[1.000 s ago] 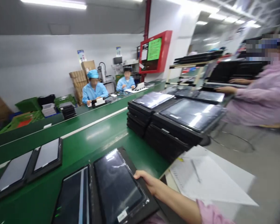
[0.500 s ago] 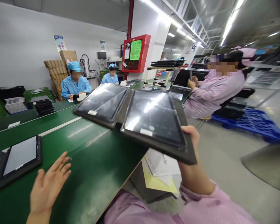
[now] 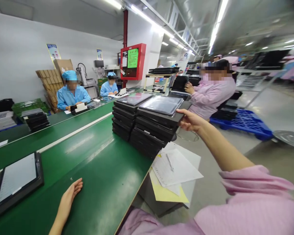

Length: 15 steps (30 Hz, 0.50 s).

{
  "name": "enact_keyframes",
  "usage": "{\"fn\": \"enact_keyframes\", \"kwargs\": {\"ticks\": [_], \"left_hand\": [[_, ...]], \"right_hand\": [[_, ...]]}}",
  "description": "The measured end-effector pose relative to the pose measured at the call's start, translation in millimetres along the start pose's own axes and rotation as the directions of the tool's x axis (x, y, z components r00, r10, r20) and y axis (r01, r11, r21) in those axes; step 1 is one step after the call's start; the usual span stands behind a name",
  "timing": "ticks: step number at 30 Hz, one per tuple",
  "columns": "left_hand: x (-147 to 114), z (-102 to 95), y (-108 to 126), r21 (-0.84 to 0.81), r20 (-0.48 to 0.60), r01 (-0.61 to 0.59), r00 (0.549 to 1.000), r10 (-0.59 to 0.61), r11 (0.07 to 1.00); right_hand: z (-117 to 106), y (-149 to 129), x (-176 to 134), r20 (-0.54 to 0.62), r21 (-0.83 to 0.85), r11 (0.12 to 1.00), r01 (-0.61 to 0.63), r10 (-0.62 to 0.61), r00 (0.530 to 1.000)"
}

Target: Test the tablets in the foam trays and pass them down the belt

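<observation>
My right hand (image 3: pixel 191 120) grips the right edge of a dark foam tray (image 3: pixel 180 115) with its thumb on top. Two tablets with shiny screens lie side by side in that tray, the nearer tablet (image 3: pixel 159 104) and the farther tablet (image 3: pixel 134 98). The tray sits at the top of a stack of similar black trays (image 3: pixel 147 135) on the green bench. My left hand (image 3: pixel 70 195) is low over the bench, fingers stretched out and holding nothing. To its left, another tray carries a tablet with a lit white screen (image 3: pixel 18 176).
Papers and a pen (image 3: pixel 170 162) lie on a box beside the bench edge. Two co-workers in blue sit across the green bench (image 3: pixel 93 182). A co-worker in pink (image 3: pixel 212 93) sits at the right, near a blue pallet (image 3: pixel 245 124).
My right hand has moved the tray with its two tablets forward and down onto the stack, which the tray hid before. My left hand has turned and shifted right, its fingers closer together.
</observation>
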State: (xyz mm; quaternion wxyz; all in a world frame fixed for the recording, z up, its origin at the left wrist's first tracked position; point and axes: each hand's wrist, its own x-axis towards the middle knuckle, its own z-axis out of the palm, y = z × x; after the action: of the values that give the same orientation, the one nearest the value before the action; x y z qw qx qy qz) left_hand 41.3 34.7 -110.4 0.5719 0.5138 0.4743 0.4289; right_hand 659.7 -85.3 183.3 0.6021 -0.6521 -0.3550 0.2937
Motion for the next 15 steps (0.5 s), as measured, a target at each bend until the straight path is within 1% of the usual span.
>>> {"fn": "enact_keyframes", "kwargs": {"ticks": [1, 2, 3, 4, 5, 6, 7, 8, 9, 10, 11, 12, 13, 14, 15], "left_hand": [[-0.2, -0.3, -0.2, 0.03, 0.003, -0.007, 1.0, 0.007, 1.0], [-0.2, -0.4, -0.4, 0.071, 0.012, -0.015, 1.0, 0.015, 0.997], [-0.4, -0.1, -0.7, 0.123, 0.031, -0.029, 0.999, 0.026, 0.992], [-0.7, 0.5, -1.1, 0.181, 0.05, -0.053, 0.998, 0.045, 0.982], [-1.4, 1.6, -1.3, 0.241, 0.068, -0.085, 0.995, 0.07, 0.967], [-2.5, 3.1, -1.4, 0.297, 0.084, -0.121, 0.991, 0.1, 0.947], [-4.0, 4.9, -1.1, 0.348, 0.094, -0.156, 0.987, 0.131, 0.925], [-5.7, 6.9, -0.7, 0.394, 0.103, -0.187, 0.982, 0.159, 0.9], [-7.5, 8.9, -0.1, 0.436, 0.113, -0.212, 0.977, 0.18, 0.875], [-9.2, 10.6, 0.5, 0.475, 0.126, -0.231, 0.973, 0.194, 0.849], [-10.6, 12.0, 0.8, 0.508, 0.148, -0.247, 0.969, 0.199, 0.825], [-11.5, 12.9, 0.6, 0.533, 0.167, -0.263, 0.965, 0.205, 0.804], [-11.9, 13.4, -0.2, 0.547, 0.182, -0.28, 0.96, 0.214, 0.789], [-11.6, 13.6, -1.6, 0.552, 0.194, -0.297, 0.955, 0.226, 0.779], [-10.5, 13.4, -3.5, 0.551, 0.202, -0.314, 0.949, 0.242, 0.773]], "right_hand": [[-6.2, -2.0, -1.3, 0.063, -0.078, 0.988, -0.135, 0.14, 0.988], [-12.3, -5.5, -2.8, 0.081, -0.179, 0.96, -0.214, 0.231, 0.97], [-17.5, -10.0, -4.9, 0.035, -0.304, 0.922, -0.242, 0.265, 0.964], [-21.0, -14.6, -8.4, -0.064, -0.441, 0.869, -0.223, 0.217, 0.974], [-21.5, -18.3, -14.2, -0.195, -0.573, 0.802, -0.169, 0.067, 0.979], [-17.9, -19.9, -22.8, -0.304, -0.693, 0.712, -0.113, -0.146, 0.941], [-9.0, -18.4, -34.4, -0.35, -0.794, 0.606, -0.059, -0.375, 0.859], [5.7, -12.7, -48.8, -0.332, -0.864, 0.503, 0.01, -0.586, 0.739], [26.3, -2.5, -65.0, -0.243, -0.91, 0.399, 0.115, -0.738, 0.63], [51.9, 12.4, -81.6, -0.064, -0.933, 0.252, 0.259, -0.821, 0.568], [81.2, 31.6, -96.6, 0.145, -0.905, 0.093, 0.415, -0.85, 0.506], [112.4, 54.1, -108.0, 0.318, -0.845, -0.041, 0.534, -0.84, 0.439], [143.2, 78.9, -113.7, 0.441, -0.784, -0.134, 0.606, -0.807, 0.392], [171.4, 104.6, -112.4, 0.554, -0.71, -0.215, 0.671, -0.758, 0.345], [195.3, 129.9, -103.8, 0.619, -0.657, -0.249, 0.711, -0.717, 0.321]]}}
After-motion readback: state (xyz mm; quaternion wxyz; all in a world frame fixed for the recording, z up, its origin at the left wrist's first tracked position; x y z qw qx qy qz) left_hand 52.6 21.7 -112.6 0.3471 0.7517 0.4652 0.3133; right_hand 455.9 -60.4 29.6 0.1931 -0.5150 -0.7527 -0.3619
